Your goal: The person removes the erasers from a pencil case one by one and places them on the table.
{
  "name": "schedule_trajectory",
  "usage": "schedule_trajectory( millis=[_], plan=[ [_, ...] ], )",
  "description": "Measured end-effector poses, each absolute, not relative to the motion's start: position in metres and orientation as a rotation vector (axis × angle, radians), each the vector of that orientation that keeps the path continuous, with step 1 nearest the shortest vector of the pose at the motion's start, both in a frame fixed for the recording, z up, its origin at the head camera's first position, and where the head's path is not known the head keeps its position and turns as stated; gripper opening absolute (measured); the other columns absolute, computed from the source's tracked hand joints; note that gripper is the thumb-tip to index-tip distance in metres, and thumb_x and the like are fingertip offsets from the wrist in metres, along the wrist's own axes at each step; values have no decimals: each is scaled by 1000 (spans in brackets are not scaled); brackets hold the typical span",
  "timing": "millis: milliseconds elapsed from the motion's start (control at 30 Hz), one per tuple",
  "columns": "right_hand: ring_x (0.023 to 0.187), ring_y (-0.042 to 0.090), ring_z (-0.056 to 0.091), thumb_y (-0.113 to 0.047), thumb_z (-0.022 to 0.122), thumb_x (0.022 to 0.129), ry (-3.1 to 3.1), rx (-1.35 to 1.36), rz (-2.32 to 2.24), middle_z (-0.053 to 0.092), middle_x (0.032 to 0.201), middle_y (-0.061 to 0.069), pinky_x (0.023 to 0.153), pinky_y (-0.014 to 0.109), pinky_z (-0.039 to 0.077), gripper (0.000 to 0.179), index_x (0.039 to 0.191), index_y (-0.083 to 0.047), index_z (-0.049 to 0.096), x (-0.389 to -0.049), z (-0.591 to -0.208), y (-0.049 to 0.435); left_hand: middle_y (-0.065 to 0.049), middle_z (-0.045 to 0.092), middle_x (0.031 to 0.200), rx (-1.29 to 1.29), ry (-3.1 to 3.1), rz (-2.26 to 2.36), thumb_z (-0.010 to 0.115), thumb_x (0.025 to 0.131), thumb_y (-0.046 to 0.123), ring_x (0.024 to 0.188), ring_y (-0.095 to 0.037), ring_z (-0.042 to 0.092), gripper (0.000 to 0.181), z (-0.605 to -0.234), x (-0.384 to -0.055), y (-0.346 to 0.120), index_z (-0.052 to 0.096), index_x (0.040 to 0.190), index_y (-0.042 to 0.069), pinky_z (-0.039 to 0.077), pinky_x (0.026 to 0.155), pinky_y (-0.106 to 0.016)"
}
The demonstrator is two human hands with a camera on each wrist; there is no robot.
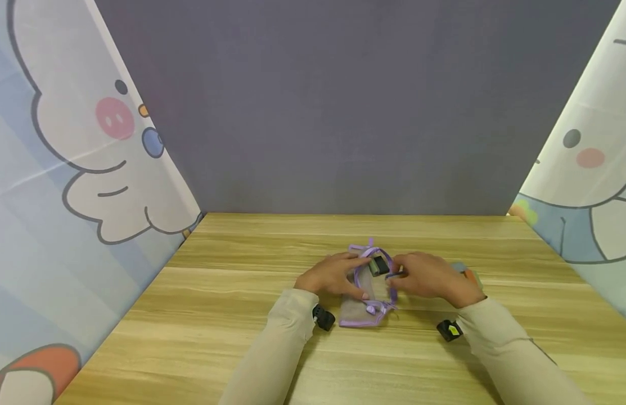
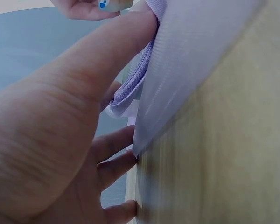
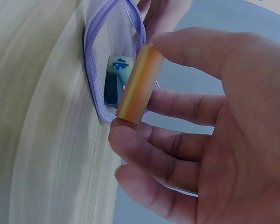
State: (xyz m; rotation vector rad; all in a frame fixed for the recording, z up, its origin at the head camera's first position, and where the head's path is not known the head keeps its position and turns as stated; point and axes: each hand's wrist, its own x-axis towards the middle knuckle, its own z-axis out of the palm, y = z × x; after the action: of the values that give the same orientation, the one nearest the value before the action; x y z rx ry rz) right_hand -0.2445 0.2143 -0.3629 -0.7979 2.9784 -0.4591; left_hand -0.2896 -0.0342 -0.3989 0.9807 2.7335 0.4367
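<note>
A mesh zip pouch with purple trim lies on the table, its mouth spread wide. My left hand holds the pouch's near-left rim, thumb and index finger apart along the zipper edge. Between the thumb and fingers of my right hand is a small orange-and-yellow block, pinched just outside the opening. Inside the pouch sit a dark block and a pale green block with a blue planet print.
Beside my right wrist, an orange piece and a grey-blue piece lie partly hidden on the wood-grain table. A dark grey panel stands behind the table, with cartoon-printed sheets at both sides.
</note>
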Motion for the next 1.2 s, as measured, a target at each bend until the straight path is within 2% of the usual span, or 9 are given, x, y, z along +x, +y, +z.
schedule_trajectory(
  millis=[667,1000,1200],
  plan=[
    [64,7,54,-42,69,94,2983,-736,-537,62,77,-10,58,32,46,27,101,-16,68,-236,-357,235,-2,28,163,1008,2733,442,75,82,60,149,-25,25,92,-399,-289,-35,32,159,33,19,119,-52],
    [77,7,62,-41,72,92,2961,-737,-525,69,89,-8,67,37,53,31,105,-13,69,-236,-358,245,-2,28,163,1017,2740,434,73,83,62,149,-27,25,91,-399,-289,-35,33,158,32,17,120,-52],
    [78,7,63,-39,74,91,2953,-744,-526,69,89,-8,67,36,52,29,103,-13,69,-237,-359,252,-3,30,162,1049,2749,410,74,82,61,148,-24,26,92,-400,-291,-36,32,159,32,21,119,-51]
  ],
)
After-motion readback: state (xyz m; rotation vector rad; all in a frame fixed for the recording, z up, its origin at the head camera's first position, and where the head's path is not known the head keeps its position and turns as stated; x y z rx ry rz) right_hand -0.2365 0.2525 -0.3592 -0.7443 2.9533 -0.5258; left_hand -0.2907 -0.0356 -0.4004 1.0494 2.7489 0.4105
